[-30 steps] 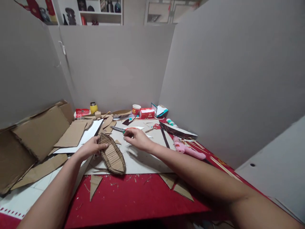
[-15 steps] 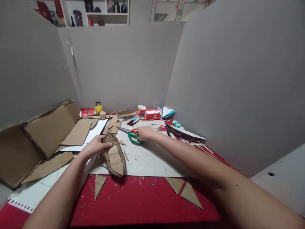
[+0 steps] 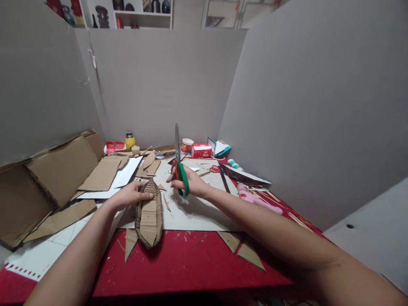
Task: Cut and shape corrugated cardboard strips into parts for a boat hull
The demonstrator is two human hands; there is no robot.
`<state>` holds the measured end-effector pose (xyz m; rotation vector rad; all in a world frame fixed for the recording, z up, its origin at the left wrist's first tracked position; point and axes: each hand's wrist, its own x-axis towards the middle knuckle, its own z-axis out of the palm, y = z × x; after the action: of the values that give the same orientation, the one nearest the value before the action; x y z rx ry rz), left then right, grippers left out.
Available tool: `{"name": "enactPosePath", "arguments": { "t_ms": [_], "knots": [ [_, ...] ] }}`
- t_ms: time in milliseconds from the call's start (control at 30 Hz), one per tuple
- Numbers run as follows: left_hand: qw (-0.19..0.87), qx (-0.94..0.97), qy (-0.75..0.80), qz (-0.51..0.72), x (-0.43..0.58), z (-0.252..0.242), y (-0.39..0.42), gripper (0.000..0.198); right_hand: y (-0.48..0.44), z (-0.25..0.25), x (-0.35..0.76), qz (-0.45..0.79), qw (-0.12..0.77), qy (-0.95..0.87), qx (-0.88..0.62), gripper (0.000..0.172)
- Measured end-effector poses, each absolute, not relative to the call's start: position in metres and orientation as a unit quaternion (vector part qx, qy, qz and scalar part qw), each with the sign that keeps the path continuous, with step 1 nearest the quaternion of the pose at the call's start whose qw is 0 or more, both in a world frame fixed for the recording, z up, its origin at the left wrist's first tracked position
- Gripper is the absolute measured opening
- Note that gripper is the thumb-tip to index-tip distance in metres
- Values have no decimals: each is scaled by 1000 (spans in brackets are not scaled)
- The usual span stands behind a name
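Observation:
Closed on the upper left rim of a small boat-shaped cardboard piece (image 3: 149, 219) is my left hand (image 3: 132, 196), its thumb lying over the inside. The boat has a pointed far end, a ridged floor and low corrugated walls. To its right, above the white board, my right hand (image 3: 190, 180) grips scissors (image 3: 182, 176) with green and red-orange handles. Their blades point up and look shut. A thin cardboard sliver (image 3: 167, 203) lies between the two hands. Below the boat's left side is a cardboard triangle (image 3: 130, 243).
Cardboard sheets (image 3: 65, 172) lean at the left. A paper cup (image 3: 187, 145), a red tissue pack (image 3: 201, 150) and a yellow jar (image 3: 130, 140) stand along the back. Red-handled scissors (image 3: 215, 169) and a pink item (image 3: 256, 198) lie right. Two cardboard offcuts (image 3: 251, 256) rest on the red cloth.
My right hand has lifted the scissors off the white board and turned the blades from pointing left to pointing up. The boat in my left hand has swung more upright, its near end shifting left.

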<state>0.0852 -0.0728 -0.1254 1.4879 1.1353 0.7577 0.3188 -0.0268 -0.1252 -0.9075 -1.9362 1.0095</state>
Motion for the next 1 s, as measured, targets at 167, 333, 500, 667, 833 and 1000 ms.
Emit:
{"name": "enactPosePath", "arguments": {
  "t_ms": [167, 333, 500, 667, 833, 1000],
  "knots": [
    [543, 639, 452, 304, 95, -124, -77, 25, -35, -123, 298, 439, 434, -724, -310, 32],
    [514, 661, 444, 319, 99, -128, -75, 27, -34, -141, 291, 460, 439, -708, -305, 32],
    [412, 693, 474, 354, 100, -133, -72, 34, -33, -151, 288, 463, 426, -710, -315, 26],
    [263, 719, 508, 395, 100, -133, -69, 29, -30, -152, 288, 417, 432, -727, -332, 24],
    [193, 746, 501, 393, 104, -136, -68, 24, -31, -152, 291, 337, 450, -745, -360, 19],
    [169, 765, 487, 385, 109, -145, -66, 31, -31, -157, 291, 274, 455, -761, -373, 22]
  ]
}}
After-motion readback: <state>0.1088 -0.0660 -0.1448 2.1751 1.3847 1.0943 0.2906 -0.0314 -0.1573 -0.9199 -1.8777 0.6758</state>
